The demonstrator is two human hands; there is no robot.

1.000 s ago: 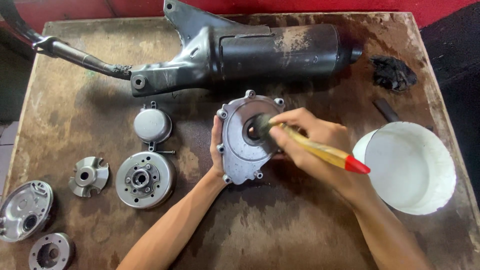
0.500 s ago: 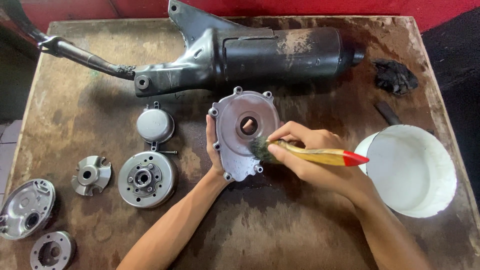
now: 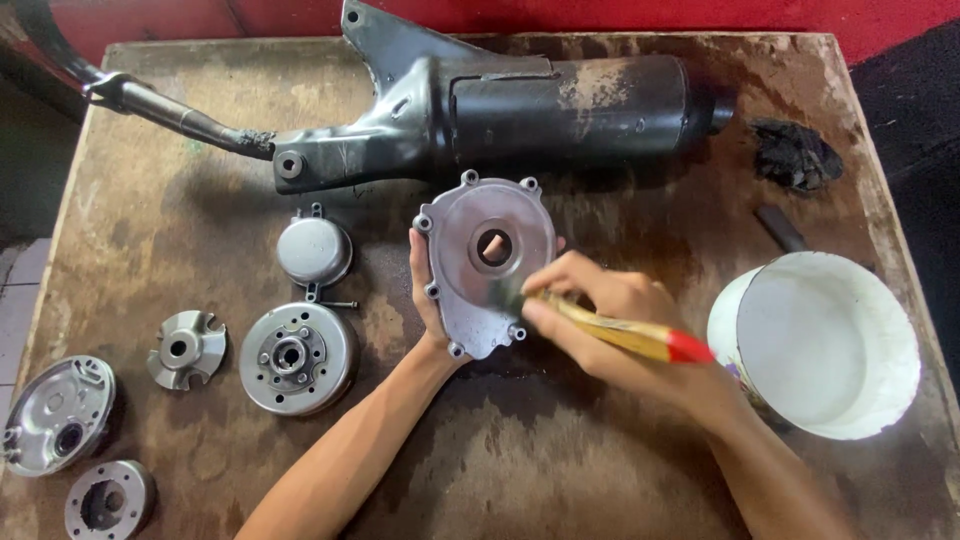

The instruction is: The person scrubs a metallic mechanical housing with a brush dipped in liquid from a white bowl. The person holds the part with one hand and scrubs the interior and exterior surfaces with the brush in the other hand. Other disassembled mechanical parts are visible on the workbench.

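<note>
My left hand (image 3: 424,295) grips the left edge of a grey metal engine cover (image 3: 480,270) with a round centre hole and holds it tilted up off the wooden table (image 3: 560,470). My right hand (image 3: 610,325) is closed on a paintbrush (image 3: 625,332) with a yellow wooden handle and red tip. Its dark bristles press on the lower right face of the cover, partly hidden behind my fingers.
A black exhaust muffler (image 3: 520,105) with its pipe lies across the back. A small domed cap (image 3: 313,250), a round flywheel (image 3: 297,357), a vaned disc (image 3: 183,350) and two more round parts (image 3: 55,415) (image 3: 108,497) lie at left. A white bowl (image 3: 820,345) stands right; a black rag (image 3: 795,152) lies behind it.
The brush has moved from the cover's centre hole down to its lower right face. My left hand has tilted and shifted the cover slightly left and up.
</note>
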